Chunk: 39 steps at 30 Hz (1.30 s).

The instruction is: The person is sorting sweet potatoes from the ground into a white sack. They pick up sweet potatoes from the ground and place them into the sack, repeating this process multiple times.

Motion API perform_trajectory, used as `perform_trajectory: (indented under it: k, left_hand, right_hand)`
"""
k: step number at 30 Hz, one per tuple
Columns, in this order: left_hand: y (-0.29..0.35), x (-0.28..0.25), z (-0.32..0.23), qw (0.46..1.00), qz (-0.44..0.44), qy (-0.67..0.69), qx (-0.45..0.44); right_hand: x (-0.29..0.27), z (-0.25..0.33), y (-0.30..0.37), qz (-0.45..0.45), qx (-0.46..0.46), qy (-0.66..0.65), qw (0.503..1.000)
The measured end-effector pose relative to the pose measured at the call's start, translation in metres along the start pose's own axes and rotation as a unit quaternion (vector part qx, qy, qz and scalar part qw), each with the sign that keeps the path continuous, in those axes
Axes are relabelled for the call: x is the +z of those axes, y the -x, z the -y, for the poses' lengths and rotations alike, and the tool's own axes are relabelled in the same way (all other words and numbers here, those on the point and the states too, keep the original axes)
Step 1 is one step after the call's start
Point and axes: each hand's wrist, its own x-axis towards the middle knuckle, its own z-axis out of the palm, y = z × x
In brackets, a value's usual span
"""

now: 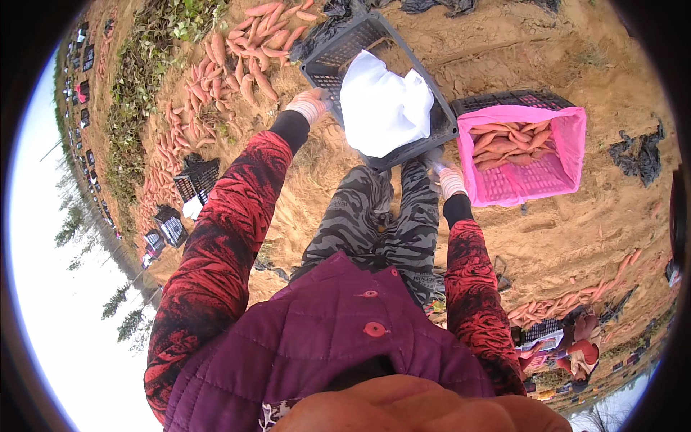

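Observation:
In front of my legs is a black plastic crate [384, 29], tilted, with a crumpled white bag or liner [385, 104] in it. My left hand [309, 106], in a pale striped glove, is closed on the crate's left side. My right hand [451, 180], gloved alike, is at the crate's near right corner; its fingers are blurred but appear closed around the edge. Just right of it stands another black crate with a pink liner [568, 155] folded over its rim. Reddish sweet potatoes [511, 144] lie inside that one.
Sweet potatoes [263, 36] lie heaped on sandy soil at the far left, trailing nearer. More crates [198, 178] stand along that row. Black plastic film [637, 155] lies at right. Another person [581, 356] is bent beside a crate at lower right, near a row of sweet potatoes [568, 299].

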Motion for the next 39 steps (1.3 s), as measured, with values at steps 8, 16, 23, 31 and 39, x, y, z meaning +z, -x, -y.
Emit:
perform_trajectory:
  k: [8,16,23,31,39]
  left_hand:
    - [-0.133,-0.071,-0.018,0.992,-0.077,-0.095,0.018]
    - [-0.291,-0.032,-0.013,0.999,-0.006,-0.021,0.031]
    - [-0.346,-0.046,0.053,0.994,0.018,-0.107,0.016]
    - [-0.239,-0.155,0.117,0.970,-0.038,0.236,-0.041]
    - [-0.135,-0.117,0.044,0.775,0.059,0.617,-0.126]
  right_hand:
    - [0.025,0.021,-0.073,-0.060,0.106,-0.108,0.987]
    - [0.040,-0.089,-0.225,-0.239,-0.060,-0.300,0.921]
    - [0.112,-0.032,-0.135,-0.404,-0.045,-0.156,0.900]
    - [0.105,0.163,-0.046,-0.182,-0.335,-0.052,0.923]
    - [0.036,0.450,0.031,-0.483,-0.412,0.442,0.633]
